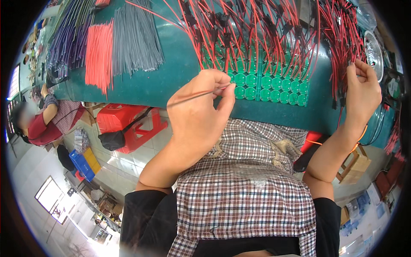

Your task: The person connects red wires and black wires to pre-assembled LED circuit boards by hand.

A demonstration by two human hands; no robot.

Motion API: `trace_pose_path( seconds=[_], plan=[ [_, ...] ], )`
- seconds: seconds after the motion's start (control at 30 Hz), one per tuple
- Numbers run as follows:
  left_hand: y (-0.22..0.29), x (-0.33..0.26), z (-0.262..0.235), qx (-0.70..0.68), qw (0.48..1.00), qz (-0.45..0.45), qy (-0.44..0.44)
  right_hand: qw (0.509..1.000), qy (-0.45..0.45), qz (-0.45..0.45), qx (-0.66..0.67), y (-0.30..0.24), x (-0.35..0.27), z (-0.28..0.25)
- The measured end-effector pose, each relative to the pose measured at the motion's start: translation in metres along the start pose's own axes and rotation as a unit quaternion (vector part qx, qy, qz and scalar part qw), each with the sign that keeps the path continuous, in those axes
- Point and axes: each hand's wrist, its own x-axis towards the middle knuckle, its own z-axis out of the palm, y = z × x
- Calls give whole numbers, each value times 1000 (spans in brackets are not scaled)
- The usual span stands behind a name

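Observation:
My left hand (199, 107) is closed in a pinch above the near edge of a panel of round green circuit boards (278, 83). Between its thumb and fingertips is a thin dark and reddish wire (192, 98), trailing back across the hand. Red and black wires with small black connectors (227, 21) stand over the panel's far rows. At the right, my right hand (364, 90) has its fingertips pressed together against a pile of red and black wires (338, 38). Whatever lies between those fingertips is too small to make out.
Bundles of red wires (99, 55), grey wires (135, 38) and purple-black wires (70, 43) lie on the left of the green table (141, 88). A round pale dish (373, 51) sits beyond my right hand. A red stool (124, 124) stands left; another person (43, 122) sits further off.

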Motion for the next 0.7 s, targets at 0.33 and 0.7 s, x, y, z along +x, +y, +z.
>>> trace_pose_path(
  seconds=[0.33, 0.7],
  plan=[
    [6, 8, 1, 50, 998, 0, -23, 964, -43, 65, 255, 16, 2, -6],
    [-5, 7, -16, 62, 998, 11, -4, 877, -129, 108, 451, 11, -12, -28]
  ],
)
